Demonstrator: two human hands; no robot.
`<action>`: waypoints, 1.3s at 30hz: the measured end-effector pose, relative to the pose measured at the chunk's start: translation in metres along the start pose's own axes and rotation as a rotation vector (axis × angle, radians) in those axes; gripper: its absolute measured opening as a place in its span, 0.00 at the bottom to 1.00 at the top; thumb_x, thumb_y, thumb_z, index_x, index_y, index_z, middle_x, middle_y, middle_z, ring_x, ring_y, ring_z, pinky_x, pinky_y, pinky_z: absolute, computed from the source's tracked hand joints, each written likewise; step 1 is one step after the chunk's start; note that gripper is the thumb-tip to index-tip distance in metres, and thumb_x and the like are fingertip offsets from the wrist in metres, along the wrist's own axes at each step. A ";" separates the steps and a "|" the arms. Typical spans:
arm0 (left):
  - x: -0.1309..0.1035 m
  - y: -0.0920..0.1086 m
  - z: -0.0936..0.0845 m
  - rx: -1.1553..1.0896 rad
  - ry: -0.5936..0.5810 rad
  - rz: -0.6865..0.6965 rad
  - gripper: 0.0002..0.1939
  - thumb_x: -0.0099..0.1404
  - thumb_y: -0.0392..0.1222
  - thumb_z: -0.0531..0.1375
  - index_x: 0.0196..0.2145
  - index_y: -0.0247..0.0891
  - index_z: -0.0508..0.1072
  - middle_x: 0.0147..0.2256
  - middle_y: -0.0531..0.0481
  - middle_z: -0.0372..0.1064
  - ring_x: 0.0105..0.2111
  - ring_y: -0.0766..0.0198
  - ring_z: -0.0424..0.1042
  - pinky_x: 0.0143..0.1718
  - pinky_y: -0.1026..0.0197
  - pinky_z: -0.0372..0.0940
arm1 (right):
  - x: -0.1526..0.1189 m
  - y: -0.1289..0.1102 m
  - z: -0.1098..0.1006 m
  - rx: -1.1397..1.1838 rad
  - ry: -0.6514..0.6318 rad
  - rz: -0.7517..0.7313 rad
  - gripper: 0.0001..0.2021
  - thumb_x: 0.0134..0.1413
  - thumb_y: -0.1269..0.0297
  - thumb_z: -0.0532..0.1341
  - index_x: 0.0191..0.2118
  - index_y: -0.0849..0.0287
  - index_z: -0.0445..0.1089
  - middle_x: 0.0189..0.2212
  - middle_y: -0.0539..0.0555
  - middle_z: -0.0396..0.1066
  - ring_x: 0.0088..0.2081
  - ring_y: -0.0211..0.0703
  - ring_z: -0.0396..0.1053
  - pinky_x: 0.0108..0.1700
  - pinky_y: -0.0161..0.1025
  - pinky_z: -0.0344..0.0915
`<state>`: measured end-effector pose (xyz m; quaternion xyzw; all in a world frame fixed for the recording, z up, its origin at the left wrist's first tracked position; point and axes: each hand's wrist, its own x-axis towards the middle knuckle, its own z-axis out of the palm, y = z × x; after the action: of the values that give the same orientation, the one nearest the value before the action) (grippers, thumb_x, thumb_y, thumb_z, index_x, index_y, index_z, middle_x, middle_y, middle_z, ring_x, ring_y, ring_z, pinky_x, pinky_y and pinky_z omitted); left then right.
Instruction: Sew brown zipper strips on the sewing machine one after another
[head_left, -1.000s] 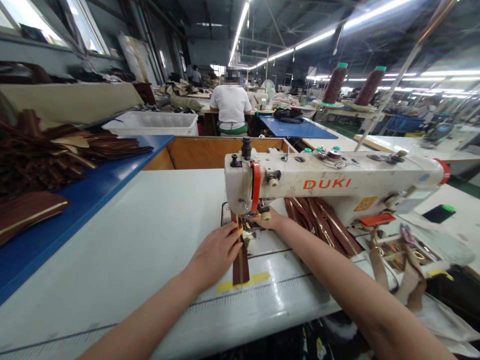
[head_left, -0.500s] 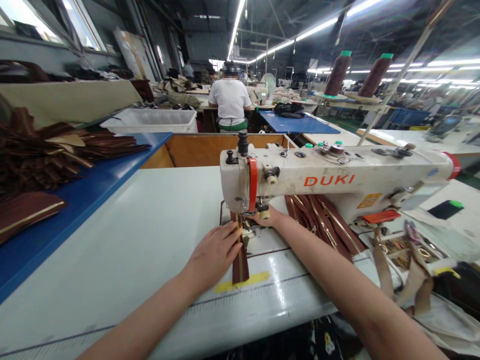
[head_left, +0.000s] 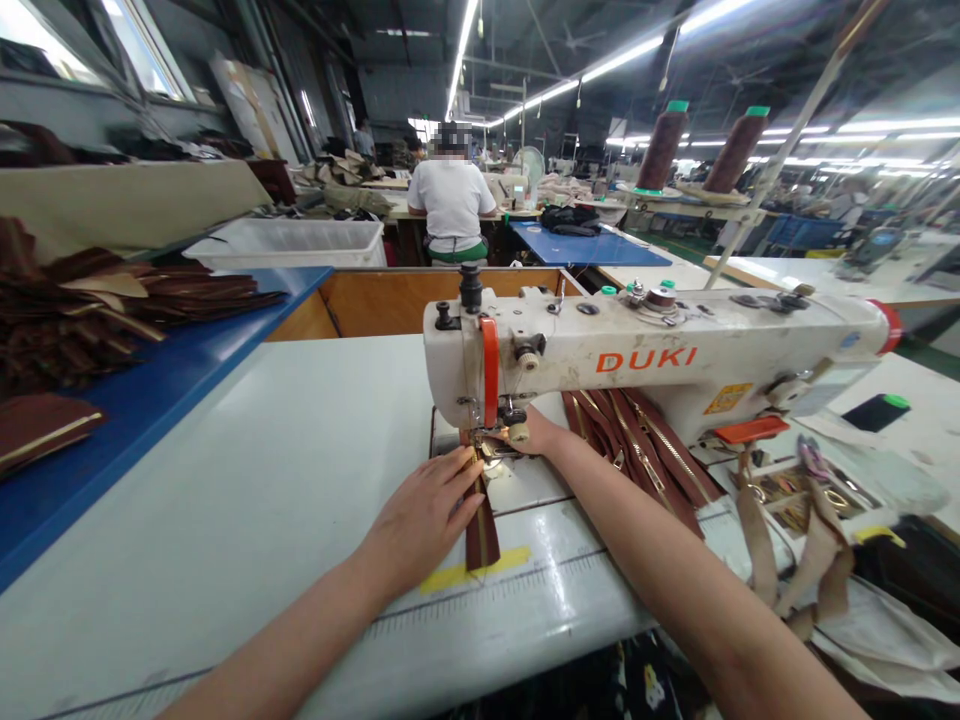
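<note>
A brown zipper strip [head_left: 482, 535] with a metallic line down its middle runs under the needle of a white sewing machine [head_left: 570, 345]. My left hand [head_left: 420, 510] lies flat on the strip's left side in front of the presser foot, fingers stretched and the thumb apart. Behind the needle area, my right hand [head_left: 541, 436] reaches in from the right. The machine head hides most of its fingers, so I cannot see what they grip. More brown zipper strips [head_left: 637, 450] lie under the machine's arm, beyond my right forearm.
A blue table [head_left: 202, 340] at the left bears stacked brown pieces [head_left: 82, 300]. At the right are a parts tray [head_left: 814, 495], beige straps [head_left: 761, 540] and a black thread cone [head_left: 874, 413]. Yellow tape [head_left: 510, 561] marks the table near its ruler line. A person [head_left: 452, 200] sits ahead.
The view has shifted slightly, moving most of the scene left. My left hand stays on the zipper strip and my right hand stays behind the needle, with little visible movement.
</note>
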<state>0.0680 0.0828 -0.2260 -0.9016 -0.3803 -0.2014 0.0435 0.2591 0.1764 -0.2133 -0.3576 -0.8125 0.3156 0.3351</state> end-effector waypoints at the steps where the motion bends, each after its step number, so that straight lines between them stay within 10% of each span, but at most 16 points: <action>1: 0.001 0.000 0.000 -0.002 -0.004 -0.004 0.22 0.71 0.48 0.45 0.52 0.34 0.68 0.53 0.40 0.68 0.54 0.54 0.66 0.54 0.48 0.66 | 0.000 0.000 0.000 -0.003 -0.014 -0.003 0.04 0.51 0.68 0.65 0.35 0.60 0.75 0.30 0.51 0.75 0.41 0.49 0.71 0.53 0.45 0.64; 39: 0.000 0.003 -0.001 -0.009 -0.019 -0.069 0.18 0.67 0.45 0.53 0.51 0.38 0.68 0.55 0.41 0.66 0.54 0.53 0.66 0.55 0.48 0.64 | -0.002 0.003 0.001 0.034 0.003 -0.028 0.05 0.49 0.75 0.63 0.31 0.59 0.75 0.34 0.52 0.75 0.43 0.50 0.70 0.55 0.47 0.63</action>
<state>0.0694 0.0805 -0.2253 -0.8900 -0.4106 -0.1961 0.0288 0.2604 0.1766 -0.2166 -0.3409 -0.8116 0.3239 0.3467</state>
